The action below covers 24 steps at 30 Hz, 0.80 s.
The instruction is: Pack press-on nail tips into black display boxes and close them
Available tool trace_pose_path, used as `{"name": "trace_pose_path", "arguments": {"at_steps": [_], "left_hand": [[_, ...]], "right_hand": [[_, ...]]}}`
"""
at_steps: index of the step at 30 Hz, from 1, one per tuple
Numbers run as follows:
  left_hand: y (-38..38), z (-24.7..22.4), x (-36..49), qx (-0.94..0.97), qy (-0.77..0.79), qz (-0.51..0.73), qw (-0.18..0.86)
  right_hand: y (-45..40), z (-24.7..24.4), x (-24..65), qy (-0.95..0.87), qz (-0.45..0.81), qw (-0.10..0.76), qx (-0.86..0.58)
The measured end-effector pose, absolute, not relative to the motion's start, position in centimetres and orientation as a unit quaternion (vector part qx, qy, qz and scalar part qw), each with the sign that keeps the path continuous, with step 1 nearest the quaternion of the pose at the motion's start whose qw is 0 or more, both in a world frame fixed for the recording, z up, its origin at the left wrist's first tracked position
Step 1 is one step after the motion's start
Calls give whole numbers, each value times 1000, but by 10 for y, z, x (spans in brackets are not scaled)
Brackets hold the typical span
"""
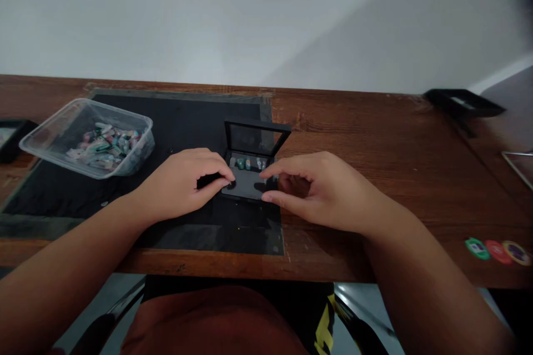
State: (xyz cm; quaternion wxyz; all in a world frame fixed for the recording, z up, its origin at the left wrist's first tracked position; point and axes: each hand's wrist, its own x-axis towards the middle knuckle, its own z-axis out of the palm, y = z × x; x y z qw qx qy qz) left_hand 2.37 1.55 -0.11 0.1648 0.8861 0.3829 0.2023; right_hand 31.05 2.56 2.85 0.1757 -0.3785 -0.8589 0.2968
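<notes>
A small black case [245, 184] lies on the dark mat with its clear-windowed lid [252, 138] raised. Several small stones [241, 163], greenish, pale and clear, sit in a row along the back of its grey lining. At the case's left side is my left hand [189, 183], thumb and forefinger brought together over the edge; whether something tiny is between them cannot be made out. My right hand [320, 191] is at the right side, thumb and forefinger apart around that edge, nothing seen between them.
A clear plastic tub [141, 147] of mixed small stones stands on the black mat [183, 122] to the left. Three round coloured pieces [497, 251] lie at the right front. Black objects, one a stand-like item [464, 102], are at both far sides. A wall rises behind the table.
</notes>
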Motion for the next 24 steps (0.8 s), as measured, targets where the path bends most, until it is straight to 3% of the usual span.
{"name": "trace_pose_path", "arguments": {"at_steps": [7,14,24], "left_hand": [[12,4,23,892,379,219,114],[5,10,27,898,362,243,-53],[3,13,32,915,347,204,5]], "right_hand": [[27,28,311,-862,290,181,-374],[26,29,311,-865,281,170,-379],[27,30,311,-859,282,162,-396]]}}
